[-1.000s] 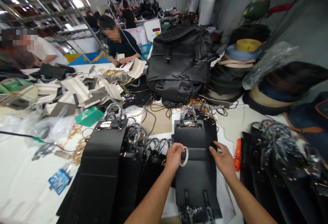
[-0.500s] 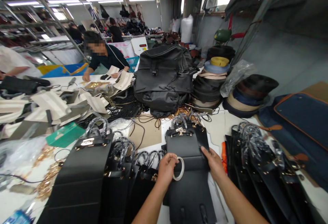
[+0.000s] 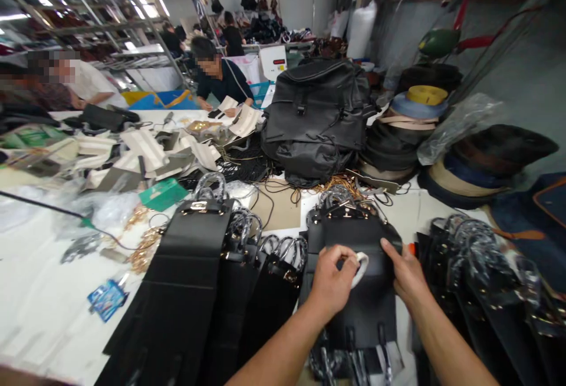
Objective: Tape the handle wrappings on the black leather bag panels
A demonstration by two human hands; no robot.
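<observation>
A flat black leather bag panel (image 3: pixel 367 309) with a metal-and-plastic-wrapped handle (image 3: pixel 338 200) at its far end lies on the white table in front of me. My left hand (image 3: pixel 331 283) rests on the panel with a white tape roll (image 3: pixel 361 268) around its fingers. My right hand (image 3: pixel 407 274) presses on the panel's right side, its fingers on the leather fold. Both forearms reach in from the bottom edge.
More black panels (image 3: pixel 190 280) with wrapped handles lie stacked to the left, and another pile (image 3: pixel 481 280) to the right. A black backpack (image 3: pixel 316 118), webbing rolls (image 3: pixel 413 109) and cords sit behind. Other people work at the far left of the white table (image 3: pixel 39 309).
The panel's upper part has bent up and toward me under both hands. My left hand, still with the tape roll, has shifted right along with the view.
</observation>
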